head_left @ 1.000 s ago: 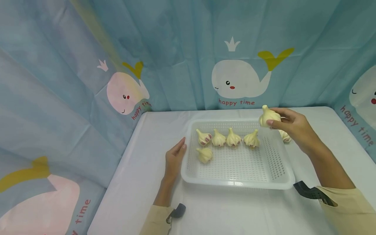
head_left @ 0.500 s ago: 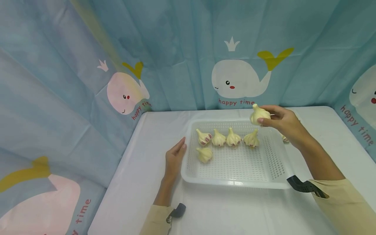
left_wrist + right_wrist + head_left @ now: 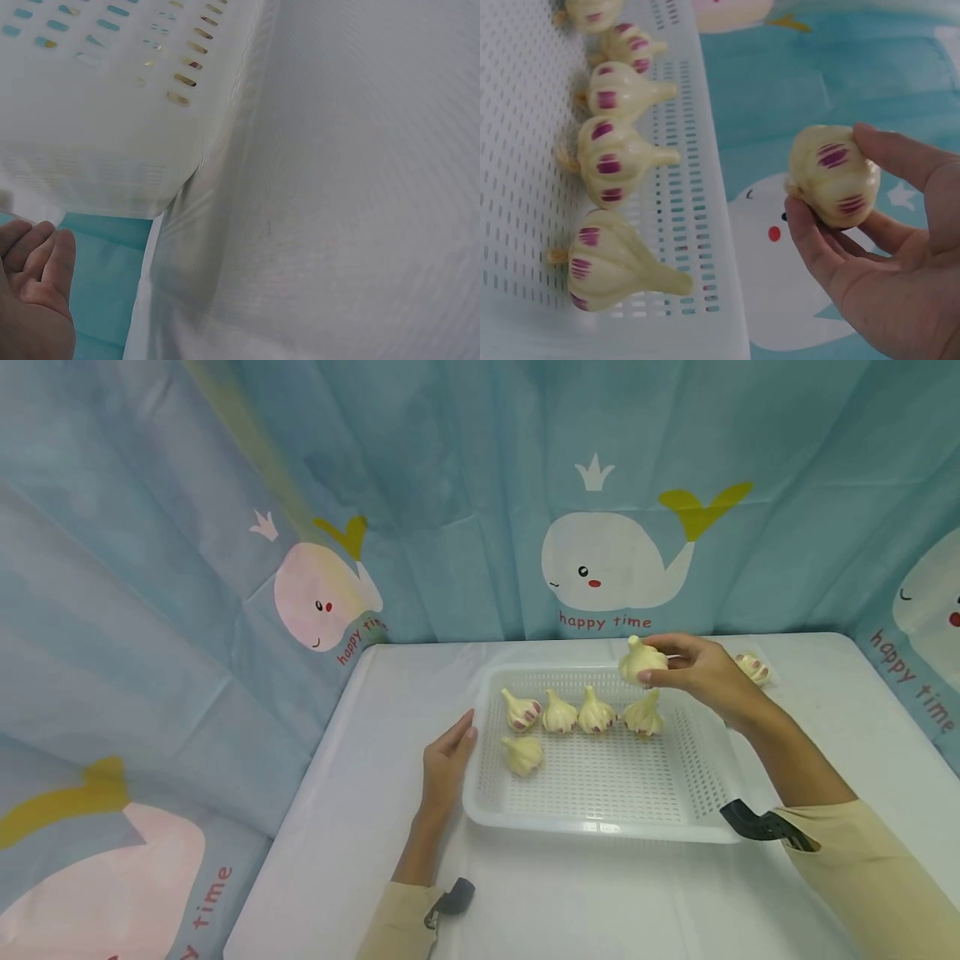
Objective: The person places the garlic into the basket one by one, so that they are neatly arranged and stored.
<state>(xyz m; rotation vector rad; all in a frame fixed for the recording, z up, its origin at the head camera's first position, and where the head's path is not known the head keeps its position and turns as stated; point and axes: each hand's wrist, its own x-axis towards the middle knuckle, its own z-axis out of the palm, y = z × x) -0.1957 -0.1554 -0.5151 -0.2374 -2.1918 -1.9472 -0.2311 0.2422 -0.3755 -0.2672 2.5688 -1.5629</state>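
My right hand (image 3: pixel 705 672) holds a garlic bulb (image 3: pixel 641 662) between thumb and fingers, above the far rim of a white perforated basket (image 3: pixel 600 828). In the right wrist view the held garlic bulb (image 3: pixel 834 176) shows purple marks, and the thumb and fingertips press its sides. Inside the basket, several bulbs form a row along the far side, the rightmost garlic bulb (image 3: pixel 642 716) closest to my right hand. Another garlic bulb (image 3: pixel 522 756) lies in front of the row's left end. My left hand (image 3: pixel 445 768) is at the basket's left side, fingers loosely extended, holding nothing.
Beyond my right hand, outside the basket, a further garlic bulb (image 3: pixel 752 668) lies on the white-covered table (image 3: pixel 360 777). A blue curtain (image 3: pixel 465 527) printed with whales hangs behind the table and along its sides.
My right hand has moved left with the garlic bulb, from the basket's far right corner to above the rightmost bulb of the row. The left hand has stayed in place.
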